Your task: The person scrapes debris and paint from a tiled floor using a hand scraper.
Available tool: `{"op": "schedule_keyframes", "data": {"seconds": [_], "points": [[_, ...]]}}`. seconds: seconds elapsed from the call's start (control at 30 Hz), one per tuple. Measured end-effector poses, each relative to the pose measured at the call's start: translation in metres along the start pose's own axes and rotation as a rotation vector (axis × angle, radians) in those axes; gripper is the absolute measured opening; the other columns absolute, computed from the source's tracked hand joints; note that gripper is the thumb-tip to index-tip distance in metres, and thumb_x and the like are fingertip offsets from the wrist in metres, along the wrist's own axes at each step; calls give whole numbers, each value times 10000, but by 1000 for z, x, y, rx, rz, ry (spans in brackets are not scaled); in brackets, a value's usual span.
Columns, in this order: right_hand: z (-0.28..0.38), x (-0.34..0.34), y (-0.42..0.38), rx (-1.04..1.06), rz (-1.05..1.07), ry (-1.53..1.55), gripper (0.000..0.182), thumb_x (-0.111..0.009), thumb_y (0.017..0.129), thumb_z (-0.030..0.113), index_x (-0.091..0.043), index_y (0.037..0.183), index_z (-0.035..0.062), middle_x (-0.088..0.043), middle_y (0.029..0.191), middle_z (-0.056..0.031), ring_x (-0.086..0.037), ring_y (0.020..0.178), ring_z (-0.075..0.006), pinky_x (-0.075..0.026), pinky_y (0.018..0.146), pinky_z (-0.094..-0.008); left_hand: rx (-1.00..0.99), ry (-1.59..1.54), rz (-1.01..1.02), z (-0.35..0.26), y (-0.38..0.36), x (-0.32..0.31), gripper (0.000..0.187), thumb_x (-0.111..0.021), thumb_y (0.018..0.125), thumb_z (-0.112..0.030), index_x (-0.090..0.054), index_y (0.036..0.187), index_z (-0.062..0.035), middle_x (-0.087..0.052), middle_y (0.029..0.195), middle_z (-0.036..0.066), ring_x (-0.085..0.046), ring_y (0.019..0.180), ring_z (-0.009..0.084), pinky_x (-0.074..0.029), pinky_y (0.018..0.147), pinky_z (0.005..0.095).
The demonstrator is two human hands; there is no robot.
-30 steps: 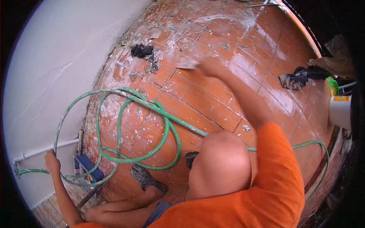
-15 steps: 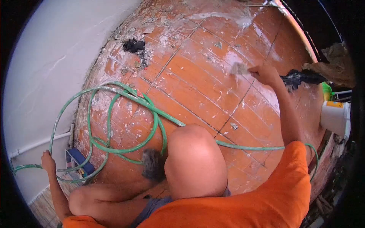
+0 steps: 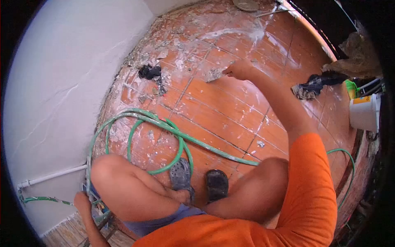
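- Right hand [image 3: 240, 70] reaches far forward over the wet tile floor [image 3: 230, 115], fingers clenched on a scraper [image 3: 214, 75] whose blade rests on the tiles just left of the knuckles, its long axis pointing left and slightly down.
- Left hand [image 3: 82, 202] hangs low at the wall, near the green hose [image 3: 181, 140]; its grip cannot be told.
- Right hand alone is on the tool; 2 shoes [image 3: 199, 181] sit well behind.

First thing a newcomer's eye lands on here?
Likely the green hose, looped across the wet, plaster-flecked red tile floor just ahead of the squatting person's dark clogs. Next, the right hand stretched far forward, pressing a grey scraper to the tiles. The left hand sits low by the white wall, near the hose.
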State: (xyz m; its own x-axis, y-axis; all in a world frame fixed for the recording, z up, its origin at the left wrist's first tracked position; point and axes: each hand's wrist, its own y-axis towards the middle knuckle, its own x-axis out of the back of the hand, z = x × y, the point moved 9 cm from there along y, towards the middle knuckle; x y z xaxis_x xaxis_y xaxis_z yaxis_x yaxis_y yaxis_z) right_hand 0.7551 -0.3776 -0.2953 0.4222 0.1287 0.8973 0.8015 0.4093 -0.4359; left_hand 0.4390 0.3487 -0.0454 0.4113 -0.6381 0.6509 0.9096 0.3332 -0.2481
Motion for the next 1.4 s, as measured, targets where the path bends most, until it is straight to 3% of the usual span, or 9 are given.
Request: {"op": "schedule_keyframes", "data": {"seconds": [0.17, 0.33, 0.5, 0.63, 0.7, 0.83, 0.97, 1.2, 1.4], "points": [[96, 6, 114, 120, -168, 109, 244, -496, 903, 292, -650, 1090, 261, -665, 1029, -60, -636, 953, -276, -512, 756, -424, -43, 89, 191, -31, -2, -64, 130, -549, 778, -112, -660, 744, -53, -647, 774, 141, -645, 705, 318, -488, 585, 438], [204, 47, 159, -64, -151, 267, 227, -487, 880, 280, -663, 1015, 234, -669, 974, -97, -651, 889, -299, -515, 726, -429, 2, -56, 185, -36, 6, -80, 170, -539, 790, -144, -671, 710, -72, -645, 724, 120, -650, 677, 305, -488, 552, 421], [123, 77, 104, -8, -213, 32, 228, -513, 855, 265, -649, 1036, 283, -660, 824, -107, -654, 755, -299, -503, 609, -445, 12, -175, 266, -46, 2, -106, 143, -562, 778, -115, -661, 685, -69, -630, 716, 125, -644, 666, 292, -490, 545, 399], [53, 78, 11, -7, -30, -81, 292, -484, 903, 306, -611, 1166, 316, -645, 746, -112, -648, 690, -277, -494, 584, -438, -9, -145, 281, -51, -8, -114, 65, -591, 777, -81, -650, 758, -62, -589, 767, 123, -631, 710, 279, -503, 539, 391], [55, 58, -31, -100, 286, -175, 320, -466, 917, 287, -578, 1216, 302, -654, 793, -135, -650, 701, -293, -497, 608, -453, 18, -198, 278, -53, -1, -74, 72, -588, 795, -85, -650, 820, -59, -588, 810, 118, -631, 772, 282, -520, 555, 397], [93, -12, -60, -34, 392, -80, 406, -428, 921, 201, -480, 1314, 288, -642, 843, -172, -642, 735, -341, -494, 638, -476, 147, -252, 332, -40, 0, -95, 107, -587, 834, -128, -646, 838, -39, -585, 844, 141, -621, 802, 321, -523, 579, 434], [182, -10, 9, -65, 239, 184, 431, -423, 903, 161, -453, 1333, 189, -642, 878, -206, -647, 803, -357, -497, 656, -480, 103, -270, 322, -55, 13, -54, 154, -631, 808, -191, -645, 836, -40, -595, 826, 160, -611, 802, 356, -507, 610, 470], [251, 61, 161, 10, -92, 238, 284, -517, 826, 167, -633, 1054, 46, -668, 910, -187, -654, 864, -356, -524, 714, -460, 327, -313, 169, -28, -6, -83, 167, -592, 787, -182, -639, 863, -42, -616, 812, 184, -612, 805, 378, -487, 659, 467], [139, 88, 75, 77, 314, -250, 239, -527, 780, 115, -669, 971, 108, -667, 922, -151, -644, 899, -347, -525, 713, -478, 452, -352, 283, -18, -7, -86, 160, -507, 835, -126, -641, 882, -53, -620, 871, 168, -613, 834, 359, -487, 677, 463]]}}
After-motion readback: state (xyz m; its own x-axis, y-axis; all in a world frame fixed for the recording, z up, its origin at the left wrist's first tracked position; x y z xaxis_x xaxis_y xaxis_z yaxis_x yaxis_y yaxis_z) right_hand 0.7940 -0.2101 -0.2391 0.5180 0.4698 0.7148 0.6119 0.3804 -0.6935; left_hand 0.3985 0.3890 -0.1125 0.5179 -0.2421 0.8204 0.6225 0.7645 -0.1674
